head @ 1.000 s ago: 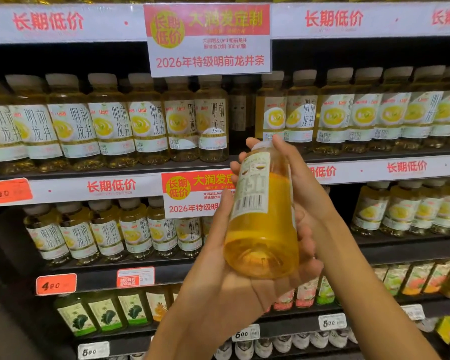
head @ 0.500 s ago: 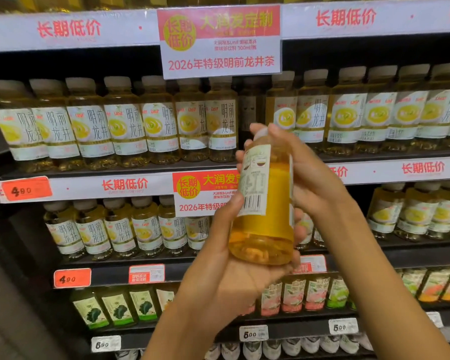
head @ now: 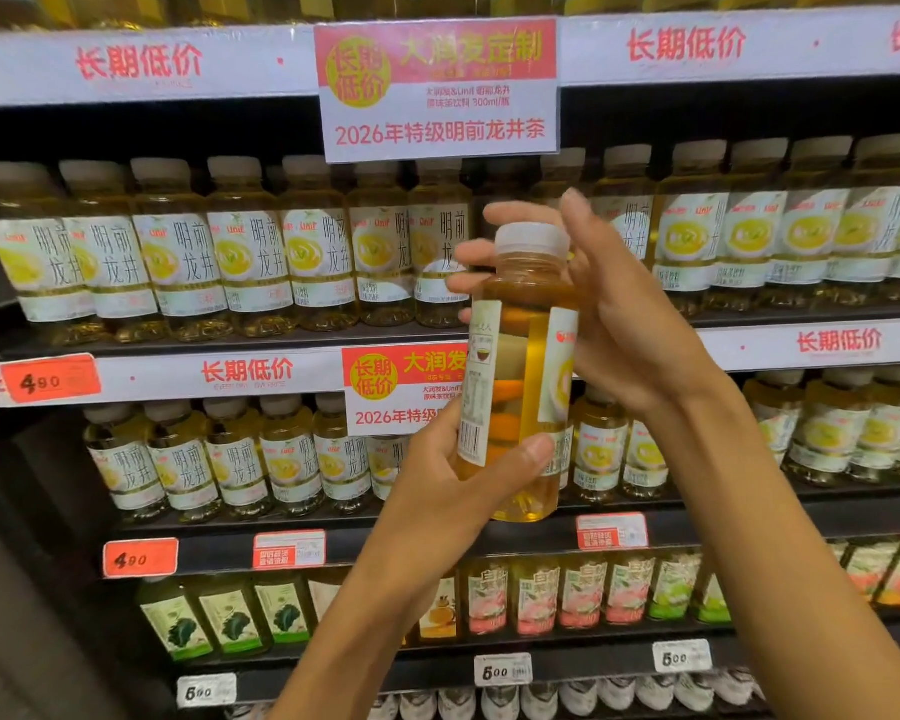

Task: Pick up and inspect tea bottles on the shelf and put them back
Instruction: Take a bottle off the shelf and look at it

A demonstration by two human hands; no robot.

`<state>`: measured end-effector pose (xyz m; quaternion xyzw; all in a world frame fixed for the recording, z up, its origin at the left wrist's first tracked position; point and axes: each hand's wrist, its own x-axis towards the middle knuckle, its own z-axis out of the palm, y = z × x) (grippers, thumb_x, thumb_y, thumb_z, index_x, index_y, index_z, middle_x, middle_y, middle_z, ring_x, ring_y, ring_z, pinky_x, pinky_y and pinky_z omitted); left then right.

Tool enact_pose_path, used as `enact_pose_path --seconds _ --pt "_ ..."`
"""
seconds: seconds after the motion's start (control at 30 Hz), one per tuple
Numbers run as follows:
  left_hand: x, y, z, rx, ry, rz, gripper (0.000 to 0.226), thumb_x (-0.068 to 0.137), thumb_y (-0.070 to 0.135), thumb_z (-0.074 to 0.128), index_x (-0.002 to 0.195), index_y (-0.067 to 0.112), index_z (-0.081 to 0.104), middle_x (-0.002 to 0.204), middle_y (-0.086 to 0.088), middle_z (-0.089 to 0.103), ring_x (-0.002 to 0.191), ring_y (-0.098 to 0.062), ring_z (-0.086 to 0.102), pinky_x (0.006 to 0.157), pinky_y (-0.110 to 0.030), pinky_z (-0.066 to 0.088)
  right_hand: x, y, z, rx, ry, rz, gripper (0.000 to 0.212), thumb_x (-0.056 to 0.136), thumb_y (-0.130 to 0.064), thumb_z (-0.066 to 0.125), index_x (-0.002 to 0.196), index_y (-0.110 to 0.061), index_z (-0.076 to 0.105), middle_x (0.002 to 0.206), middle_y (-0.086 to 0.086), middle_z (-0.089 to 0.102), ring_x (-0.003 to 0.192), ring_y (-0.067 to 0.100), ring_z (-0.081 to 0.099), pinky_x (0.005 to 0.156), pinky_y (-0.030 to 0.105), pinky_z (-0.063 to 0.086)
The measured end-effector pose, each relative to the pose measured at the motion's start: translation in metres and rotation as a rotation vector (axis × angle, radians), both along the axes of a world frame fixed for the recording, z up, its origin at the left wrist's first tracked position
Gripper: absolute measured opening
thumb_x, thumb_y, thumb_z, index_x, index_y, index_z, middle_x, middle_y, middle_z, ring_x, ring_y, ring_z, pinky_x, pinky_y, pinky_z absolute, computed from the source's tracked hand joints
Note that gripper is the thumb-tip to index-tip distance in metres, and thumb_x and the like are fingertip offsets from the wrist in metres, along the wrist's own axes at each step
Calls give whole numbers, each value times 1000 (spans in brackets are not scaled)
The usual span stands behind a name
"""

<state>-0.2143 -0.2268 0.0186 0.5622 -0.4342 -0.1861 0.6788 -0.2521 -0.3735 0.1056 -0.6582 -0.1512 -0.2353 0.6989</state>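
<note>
I hold the bottle [head: 520, 376] up in front of the shelf [head: 230, 348]. My left hand [head: 453, 491] grips its bottom and my right hand [head: 593, 304] wraps its top. I am checking it. Next it should go back into the gap.

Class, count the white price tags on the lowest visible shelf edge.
3: the left tag, the middle tag and the right tag, along that edge; the left forearm may hide more.
</note>
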Motion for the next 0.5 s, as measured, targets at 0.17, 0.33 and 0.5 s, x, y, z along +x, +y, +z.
enact_pose_path --seconds 0.17,0.33,0.5 --pt "-1 -8 -5 26 2 48 41 78 37 72 115 37 55 104 21 71 98 3 66 72 -8 50 -3 -1 -8 -53 -72 -75 24 99 -24 44 115 -15 60 101 4 73 98 22 69 86 37 57" --pt "-2 -19 -12 79 -151 260 74 67 43 80 127 41 37 110 24 61 100 7 61 78 -10 51 -7 3 -12 -69 -162 -149 30 85 -25 60 113 -14 60 104 7 72 98 21 69 80 31 56" --pt "7 -20 -13 64 -170 244 58 76 24 79 117 41 43 104 27 63 95 7 63 70 -7 49 -12 3 -16 -126 -161 -122 31 86 -22 59 115 -12 58 105 2 72 105 22 67 84 30 55"
